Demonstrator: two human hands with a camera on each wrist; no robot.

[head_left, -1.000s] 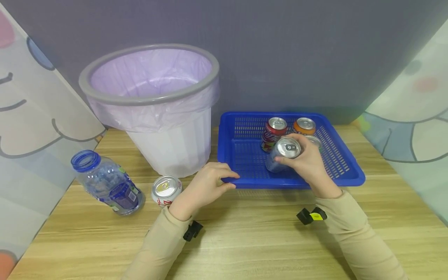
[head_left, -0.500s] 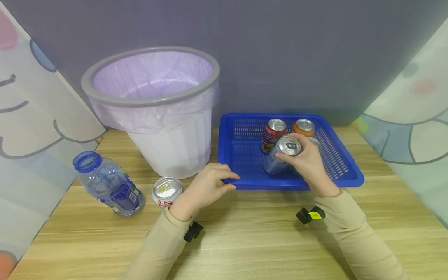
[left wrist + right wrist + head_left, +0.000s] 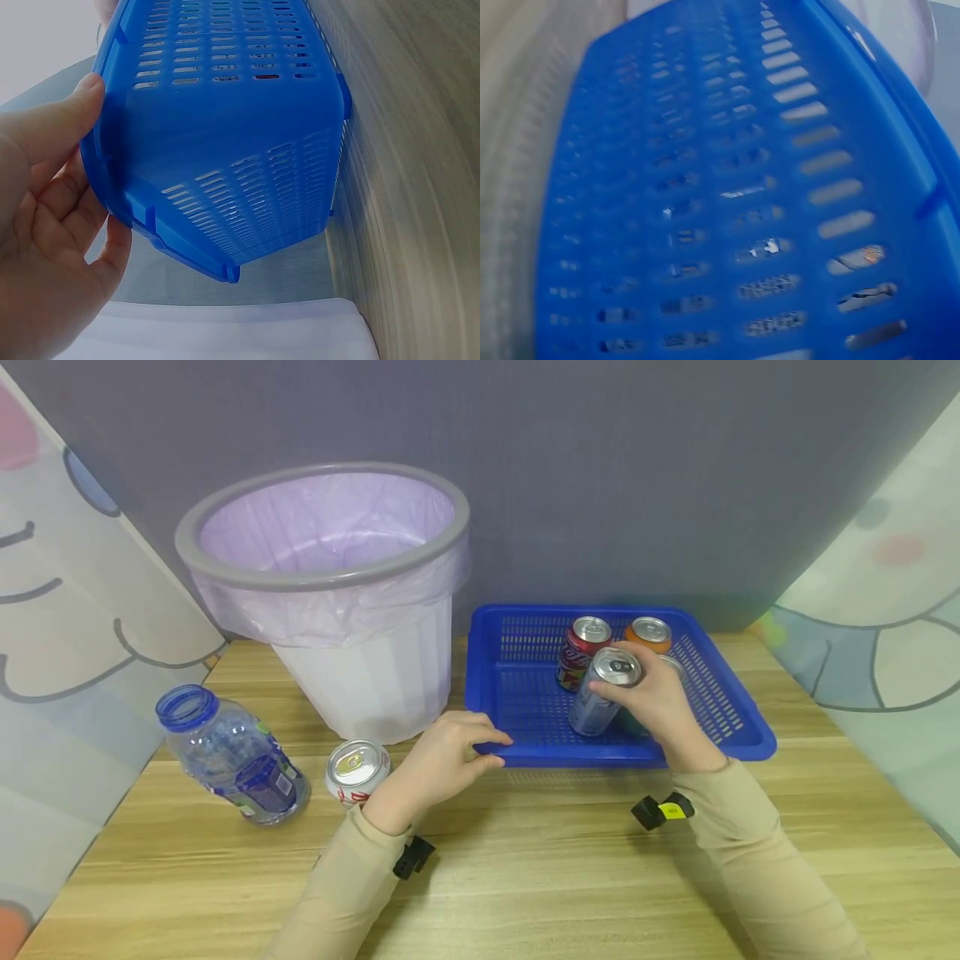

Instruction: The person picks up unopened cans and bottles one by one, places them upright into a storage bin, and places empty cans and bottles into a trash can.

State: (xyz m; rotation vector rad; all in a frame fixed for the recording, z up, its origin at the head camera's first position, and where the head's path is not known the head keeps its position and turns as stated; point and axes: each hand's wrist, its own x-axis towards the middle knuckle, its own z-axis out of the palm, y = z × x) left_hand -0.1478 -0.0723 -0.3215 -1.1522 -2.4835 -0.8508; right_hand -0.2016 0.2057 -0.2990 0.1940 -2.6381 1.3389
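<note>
Shifted a little, its top now nearer the red can [image 3: 576, 660], the silver-blue can [image 3: 594, 705] is held tilted inside the blue basket [image 3: 570, 759] by the right hand [image 3: 657, 695], while the basket's rim is pinched by the left hand [image 3: 444, 762]. Work seems midway: the held can is unreleased, an orange can [image 3: 649, 632] and a mostly hidden can [image 3: 676, 667] are also contained, and a white can [image 3: 358, 768] and bottle [image 3: 251, 760] are left on the surface [image 3: 540, 868].

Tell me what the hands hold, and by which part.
The right hand grips the silver-blue can near its top; the left hand holds the blue basket by the rim at its near left corner.
</note>
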